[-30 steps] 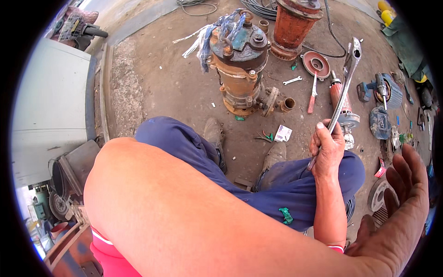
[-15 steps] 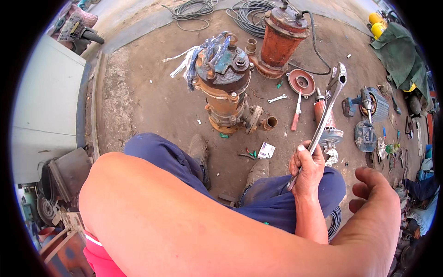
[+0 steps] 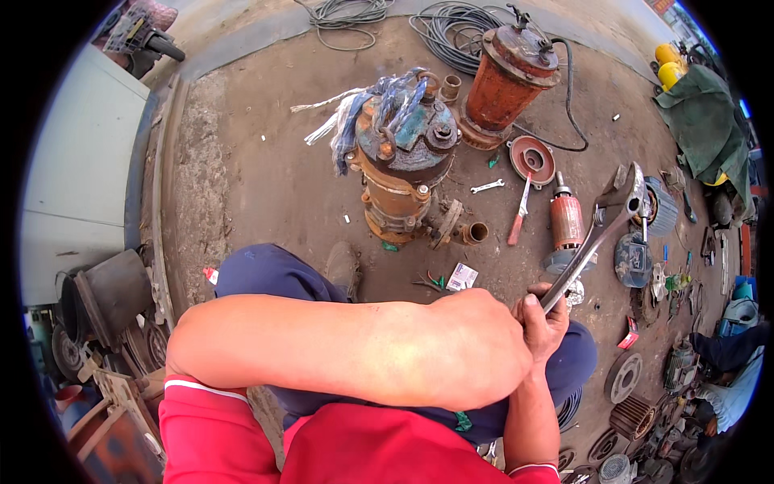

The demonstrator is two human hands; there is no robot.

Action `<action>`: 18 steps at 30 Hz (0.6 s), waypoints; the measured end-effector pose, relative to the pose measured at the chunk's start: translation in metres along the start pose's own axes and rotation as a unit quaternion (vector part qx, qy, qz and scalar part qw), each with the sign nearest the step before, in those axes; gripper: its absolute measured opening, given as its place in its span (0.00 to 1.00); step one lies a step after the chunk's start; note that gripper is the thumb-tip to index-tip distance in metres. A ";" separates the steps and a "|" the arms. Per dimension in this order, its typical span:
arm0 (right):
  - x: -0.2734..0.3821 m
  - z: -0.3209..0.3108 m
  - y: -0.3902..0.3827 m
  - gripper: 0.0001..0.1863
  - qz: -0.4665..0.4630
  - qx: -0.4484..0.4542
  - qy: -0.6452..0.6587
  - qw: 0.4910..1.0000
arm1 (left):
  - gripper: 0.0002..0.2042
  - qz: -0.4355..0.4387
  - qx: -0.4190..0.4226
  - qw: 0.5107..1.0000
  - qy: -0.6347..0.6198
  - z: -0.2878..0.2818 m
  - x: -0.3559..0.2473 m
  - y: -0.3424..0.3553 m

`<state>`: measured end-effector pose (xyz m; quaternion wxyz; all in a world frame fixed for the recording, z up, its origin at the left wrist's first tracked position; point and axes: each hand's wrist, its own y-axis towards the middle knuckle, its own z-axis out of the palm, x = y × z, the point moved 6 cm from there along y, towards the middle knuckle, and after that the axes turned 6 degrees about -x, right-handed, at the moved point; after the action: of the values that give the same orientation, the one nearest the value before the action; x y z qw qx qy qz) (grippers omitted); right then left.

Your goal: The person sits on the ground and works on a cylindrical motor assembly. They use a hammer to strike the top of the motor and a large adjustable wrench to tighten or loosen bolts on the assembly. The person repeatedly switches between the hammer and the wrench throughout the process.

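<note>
My right hand is closed round the handle of a long steel wrench, whose jaw end points up and away to the right. My left forearm crosses in front of me, and my left hand meets the right one near the handle's lower end. Its knuckles and back face up; its fingers are hidden, so whether it grips the handle cannot be seen. Ahead of my knees stands a rusty pump, upright, with a blue-and-white rope tied at its top.
Behind the pump stands a red motor housing with cable coils. A round red cover, a small wrench, a red-handled knife-like tool and a rotor lie on the ground. Metal parts crowd the right; a cabinet stands left.
My left hand has swung inward from the right side to my right hand. The wrench has tilted further right and lower. My view has shifted slightly.
</note>
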<state>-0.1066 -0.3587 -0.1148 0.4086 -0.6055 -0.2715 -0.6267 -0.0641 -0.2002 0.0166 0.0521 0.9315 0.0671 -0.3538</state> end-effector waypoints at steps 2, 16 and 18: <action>0.001 0.009 -0.006 0.15 -0.044 0.015 0.030 0.998 | 0.07 -0.079 0.131 0.988 0.031 0.032 0.024 -0.004; 0.042 0.090 0.066 0.23 0.128 0.207 -0.024 0.970 | 0.13 -0.047 0.232 0.965 0.112 0.058 0.031 -0.018; 0.051 0.114 0.072 0.26 0.131 0.260 -0.054 0.955 | 0.13 -0.036 0.210 0.969 0.127 0.063 0.028 -0.021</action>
<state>0.0188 -0.3099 -0.0625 0.6157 -0.5411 -0.3648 -0.4416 -0.0878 -0.1866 -0.0503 -0.1663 0.9558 0.0309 -0.2406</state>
